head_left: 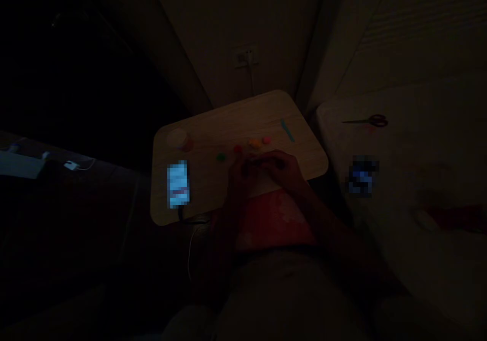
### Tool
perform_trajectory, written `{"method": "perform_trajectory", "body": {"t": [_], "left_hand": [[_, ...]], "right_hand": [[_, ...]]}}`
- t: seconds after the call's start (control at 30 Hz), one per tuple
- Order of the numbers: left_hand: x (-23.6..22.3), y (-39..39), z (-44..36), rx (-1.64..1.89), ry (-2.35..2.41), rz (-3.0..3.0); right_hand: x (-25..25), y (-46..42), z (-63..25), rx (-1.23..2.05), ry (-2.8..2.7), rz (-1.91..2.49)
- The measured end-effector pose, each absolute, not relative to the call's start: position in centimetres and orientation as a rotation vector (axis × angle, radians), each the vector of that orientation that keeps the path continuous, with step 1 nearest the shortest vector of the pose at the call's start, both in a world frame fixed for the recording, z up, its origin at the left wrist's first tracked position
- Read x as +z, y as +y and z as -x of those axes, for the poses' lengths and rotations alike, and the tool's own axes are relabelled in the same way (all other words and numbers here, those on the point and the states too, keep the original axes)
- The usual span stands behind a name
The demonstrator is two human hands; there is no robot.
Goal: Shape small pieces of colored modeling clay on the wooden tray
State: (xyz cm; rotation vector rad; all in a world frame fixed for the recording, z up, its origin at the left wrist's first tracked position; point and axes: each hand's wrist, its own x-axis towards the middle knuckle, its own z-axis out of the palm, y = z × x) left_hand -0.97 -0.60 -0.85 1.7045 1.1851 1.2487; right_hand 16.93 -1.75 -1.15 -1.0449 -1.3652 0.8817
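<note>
Too dark to tell whether my left hand (239,171) or right hand (280,162) grasps anything; the small, irregular, clay-like orange lump (254,142) lies just beyond, at twelve o'clock. Light, even fingertip pressure seems best.

Very dim, underexposed. Brightest spot: pixelated screen (178,184), left of left hand (239,172); another pixelated patch (362,177) right of right hand (283,164). Hand detail lost in shadow; upper left near black.
</note>
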Motion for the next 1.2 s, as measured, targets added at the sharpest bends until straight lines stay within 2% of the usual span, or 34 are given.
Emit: {"method": "perform_trajectory", "body": {"t": [0.2, 0.57, 1.2], "left_hand": [[-1.9, -0.1, 1.0, 1.498, 1.212, -1.474], [-1.0, -0.5, 1.0, 1.353, 1.253, -1.54], [-0.1, -1.4, 1.1, 1.199, 1.196, -1.577]], "right_hand": [[-1.0, -1.5, -16.8, 0.681, -1.543, 1.125], [-1.3, -1.2, -16.4, 0.527, -1.681, 1.191], [-0.3, -2.0, -17.1, 0.95, -1.476, 0.937]]}}
